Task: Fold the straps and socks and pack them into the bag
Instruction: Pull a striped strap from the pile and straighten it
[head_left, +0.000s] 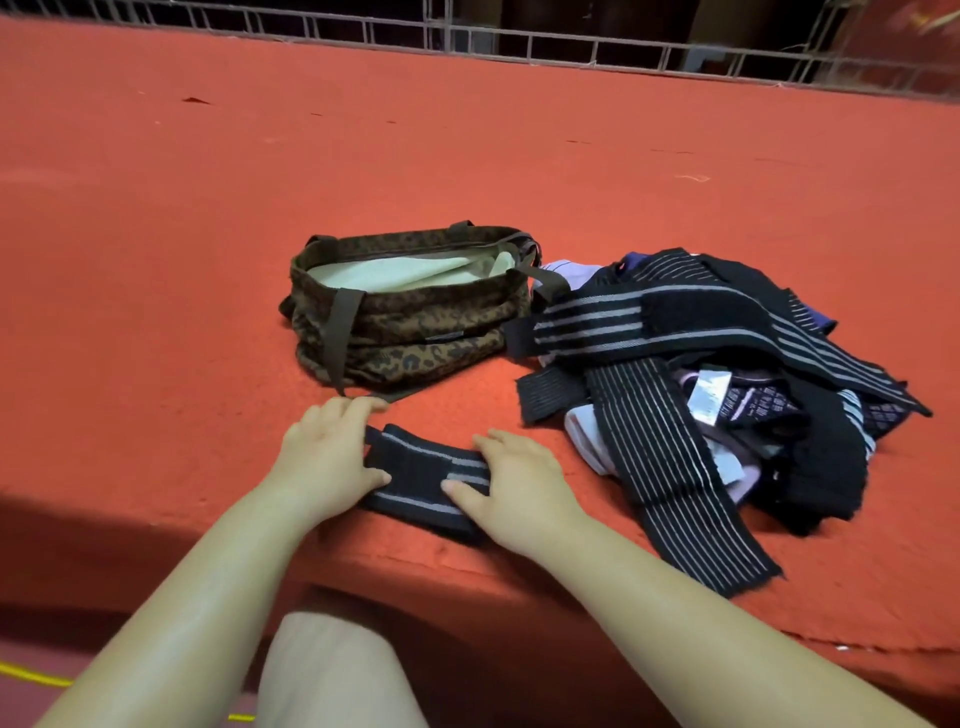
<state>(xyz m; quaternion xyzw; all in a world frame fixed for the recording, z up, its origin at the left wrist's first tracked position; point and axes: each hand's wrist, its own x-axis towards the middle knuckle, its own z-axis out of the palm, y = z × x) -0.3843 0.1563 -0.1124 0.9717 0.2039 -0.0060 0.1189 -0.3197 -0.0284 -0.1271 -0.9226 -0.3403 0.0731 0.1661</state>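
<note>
A folded black strap with grey stripes (422, 474) lies on the red surface near its front edge. My left hand (326, 457) rests on the strap's left end, thumb laid across it. My right hand (511, 483) presses on its right end with straight fingers. Behind the strap stands a brown leopard-print bag (410, 322), open at the top, with pale lining showing inside. To the right sits a loose pile of black striped straps and socks (717, 384), one long strap trailing toward the front edge.
The red felt-covered surface (467, 156) stretches far back to a metal railing (571, 47). Its front edge (571, 587) runs just below my hands. A yellow cord (31, 674) lies on the floor at lower left. My knee (332, 670) shows below.
</note>
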